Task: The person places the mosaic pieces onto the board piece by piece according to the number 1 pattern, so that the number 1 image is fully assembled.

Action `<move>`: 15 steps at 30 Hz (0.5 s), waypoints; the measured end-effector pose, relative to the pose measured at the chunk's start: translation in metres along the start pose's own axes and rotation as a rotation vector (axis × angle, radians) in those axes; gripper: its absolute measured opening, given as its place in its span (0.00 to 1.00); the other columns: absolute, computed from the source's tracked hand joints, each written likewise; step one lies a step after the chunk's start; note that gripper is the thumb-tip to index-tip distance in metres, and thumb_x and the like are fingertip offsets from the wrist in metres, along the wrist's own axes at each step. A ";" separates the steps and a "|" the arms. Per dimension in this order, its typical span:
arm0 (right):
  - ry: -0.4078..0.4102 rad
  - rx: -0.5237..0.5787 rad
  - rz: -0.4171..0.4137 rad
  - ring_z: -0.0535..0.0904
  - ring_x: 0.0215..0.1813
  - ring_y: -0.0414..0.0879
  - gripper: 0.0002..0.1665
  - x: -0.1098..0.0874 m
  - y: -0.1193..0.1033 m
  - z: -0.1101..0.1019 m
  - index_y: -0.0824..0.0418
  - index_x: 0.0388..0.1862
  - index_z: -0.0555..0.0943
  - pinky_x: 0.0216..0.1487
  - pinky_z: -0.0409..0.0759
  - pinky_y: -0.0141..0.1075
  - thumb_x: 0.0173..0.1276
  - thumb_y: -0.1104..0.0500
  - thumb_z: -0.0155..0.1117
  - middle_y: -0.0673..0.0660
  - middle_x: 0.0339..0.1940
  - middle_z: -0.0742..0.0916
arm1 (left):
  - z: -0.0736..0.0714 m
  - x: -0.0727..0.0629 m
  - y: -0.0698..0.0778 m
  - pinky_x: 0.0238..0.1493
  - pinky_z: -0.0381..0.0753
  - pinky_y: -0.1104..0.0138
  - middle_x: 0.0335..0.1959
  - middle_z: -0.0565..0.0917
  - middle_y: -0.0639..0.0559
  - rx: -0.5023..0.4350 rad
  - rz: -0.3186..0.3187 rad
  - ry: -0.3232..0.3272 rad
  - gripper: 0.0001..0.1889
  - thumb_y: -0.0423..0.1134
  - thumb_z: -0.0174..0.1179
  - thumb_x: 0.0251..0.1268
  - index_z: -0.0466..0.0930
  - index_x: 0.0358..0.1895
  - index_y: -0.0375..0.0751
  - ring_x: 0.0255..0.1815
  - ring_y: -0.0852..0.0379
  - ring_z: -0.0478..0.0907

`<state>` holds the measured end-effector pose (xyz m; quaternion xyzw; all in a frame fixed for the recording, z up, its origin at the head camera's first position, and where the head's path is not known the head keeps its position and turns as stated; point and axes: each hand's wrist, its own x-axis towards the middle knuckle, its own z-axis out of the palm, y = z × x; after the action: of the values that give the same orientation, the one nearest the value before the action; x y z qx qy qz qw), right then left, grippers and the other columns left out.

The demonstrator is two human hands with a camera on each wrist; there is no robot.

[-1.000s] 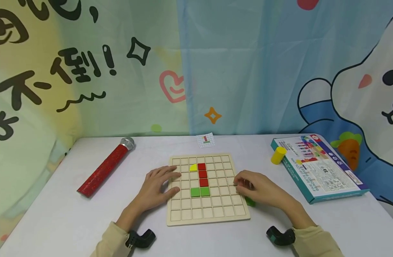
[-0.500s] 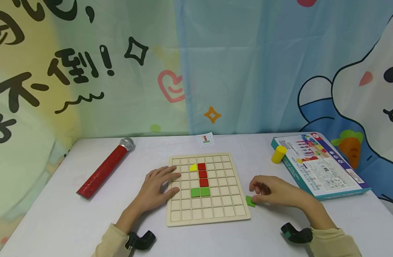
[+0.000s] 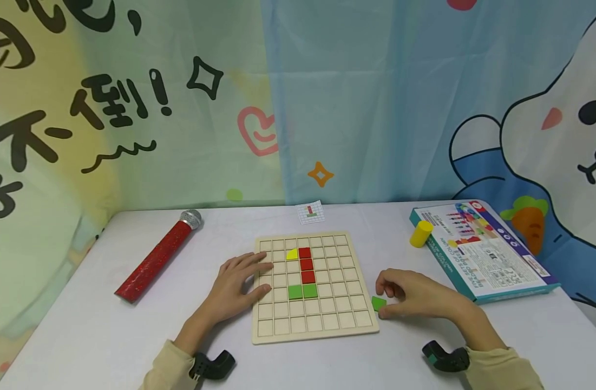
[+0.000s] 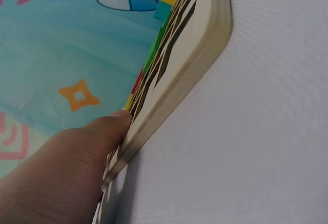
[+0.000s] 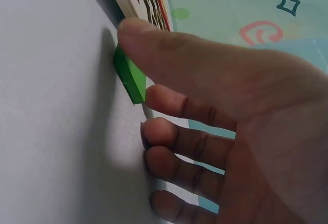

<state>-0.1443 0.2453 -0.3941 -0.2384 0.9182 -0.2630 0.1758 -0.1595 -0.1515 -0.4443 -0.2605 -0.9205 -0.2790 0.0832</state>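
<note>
A wooden grid board (image 3: pixel 331 320) lies on the white table. Set in its cells are a yellow piece (image 3: pixel 292 254), a column of red square tiles (image 3: pixel 306 265) and two green tiles (image 3: pixel 302 291). My left hand (image 3: pixel 238 281) rests on the board's left edge, fingers extended over the cells; in the left wrist view its thumb (image 4: pixel 110 126) lies on the rim. Beside the right edge, my right hand (image 3: pixel 417 297) pinches a loose green tile (image 3: pixel 378 303) between thumb and index finger. The right wrist view shows the thumb partly covering that green tile (image 5: pixel 131 78).
A small pattern card (image 3: pixel 310 212) lies beyond the board. At the left is a red microphone (image 3: pixel 156 259). On the right, a yellow cylinder (image 3: pixel 421 234) stands beside a flat teal-edged box (image 3: pixel 488 254). A printed curtain (image 3: pixel 346 108) hangs behind the table.
My right hand moved right, off the board's right edge, and its thumb and index finger now lie at the loose green tile, which shows more fully. My left hand has stayed put.
</note>
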 end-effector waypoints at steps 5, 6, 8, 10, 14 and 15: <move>0.006 -0.027 -0.018 0.69 0.31 0.37 0.19 0.000 0.000 0.001 0.49 0.36 0.74 0.30 0.67 0.29 0.52 0.44 0.73 0.47 0.28 0.75 | 0.000 0.000 0.000 0.66 0.55 0.44 0.68 0.70 0.53 0.002 0.003 0.003 0.23 0.54 0.60 0.61 0.75 0.60 0.56 0.70 0.47 0.63; 0.008 -0.033 -0.022 0.69 0.31 0.37 0.19 0.000 0.000 0.002 0.49 0.36 0.74 0.30 0.67 0.29 0.53 0.45 0.73 0.46 0.28 0.75 | 0.000 0.000 -0.001 0.66 0.55 0.44 0.68 0.70 0.53 0.003 0.003 0.002 0.23 0.54 0.60 0.61 0.75 0.60 0.56 0.70 0.47 0.63; 0.010 -0.038 -0.029 0.69 0.31 0.36 0.18 0.000 0.000 0.002 0.49 0.35 0.74 0.30 0.67 0.29 0.53 0.46 0.72 0.46 0.27 0.75 | 0.001 0.000 -0.001 0.66 0.55 0.44 0.68 0.70 0.53 0.006 0.002 0.001 0.23 0.54 0.59 0.61 0.75 0.60 0.56 0.70 0.48 0.63; 0.011 -0.032 -0.040 0.69 0.31 0.36 0.17 0.000 0.000 0.002 0.49 0.36 0.74 0.30 0.67 0.29 0.54 0.47 0.71 0.46 0.27 0.75 | 0.001 0.000 -0.001 0.66 0.55 0.44 0.68 0.70 0.54 0.010 0.000 -0.002 0.23 0.54 0.59 0.61 0.75 0.60 0.56 0.70 0.48 0.63; 0.015 0.003 -0.066 0.70 0.31 0.36 0.15 0.000 0.002 0.002 0.50 0.36 0.74 0.30 0.68 0.29 0.56 0.48 0.70 0.47 0.27 0.76 | 0.002 0.000 -0.002 0.66 0.55 0.44 0.68 0.70 0.54 0.008 0.000 0.001 0.23 0.54 0.59 0.61 0.75 0.60 0.56 0.71 0.48 0.62; 0.015 0.014 -0.073 0.71 0.31 0.36 0.15 0.000 0.003 0.001 0.50 0.36 0.74 0.30 0.68 0.29 0.57 0.48 0.70 0.47 0.27 0.76 | 0.002 0.000 -0.002 0.66 0.55 0.44 0.68 0.70 0.54 0.009 0.000 0.001 0.23 0.54 0.59 0.61 0.75 0.60 0.56 0.71 0.48 0.62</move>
<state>-0.1444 0.2469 -0.3968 -0.2685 0.9084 -0.2772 0.1609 -0.1611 -0.1520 -0.4466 -0.2601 -0.9217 -0.2749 0.0851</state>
